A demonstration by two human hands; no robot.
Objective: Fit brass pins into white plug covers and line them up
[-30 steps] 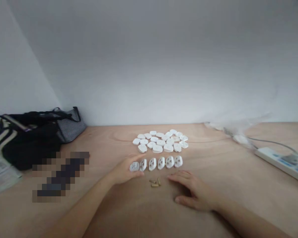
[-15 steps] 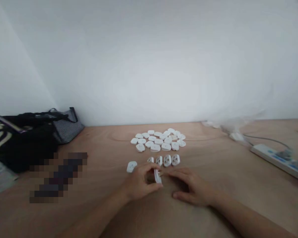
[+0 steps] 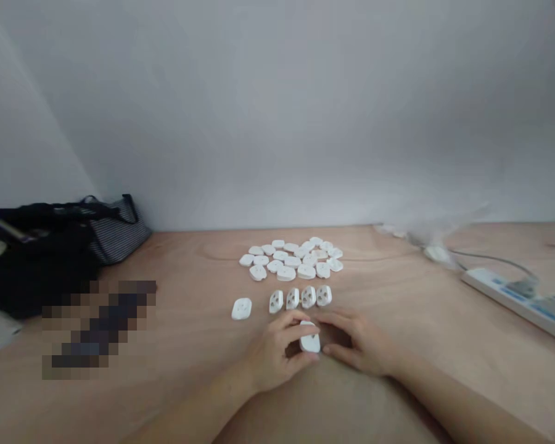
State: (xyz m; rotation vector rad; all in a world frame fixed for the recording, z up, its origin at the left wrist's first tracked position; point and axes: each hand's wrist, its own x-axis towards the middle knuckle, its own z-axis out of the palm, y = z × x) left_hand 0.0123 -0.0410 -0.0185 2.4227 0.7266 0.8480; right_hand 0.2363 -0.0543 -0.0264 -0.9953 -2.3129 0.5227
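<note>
Head view: the white plug piece [image 3: 310, 343] is held just above the wooden table [image 3: 189, 351], near and central, with bare board open to its left, right and near side. Its long axis runs roughly left to right, with a broad face turned to the camera. It is small, rounded and plain white. The left hand [image 3: 277, 356] pinches it between thumb and curled fingers. The right hand [image 3: 358, 346] lies just right of it, fingers half curled and the tips touching it, though I cannot tell whether they grip. Just beyond stands a row of four pieces [image 3: 300, 298], with a lone piece [image 3: 241, 308] to their left and a heap [image 3: 291, 260] farther off. A power strip [image 3: 518, 296] lies at the far right and a dark bag [image 3: 50, 253] at the far left.
</note>
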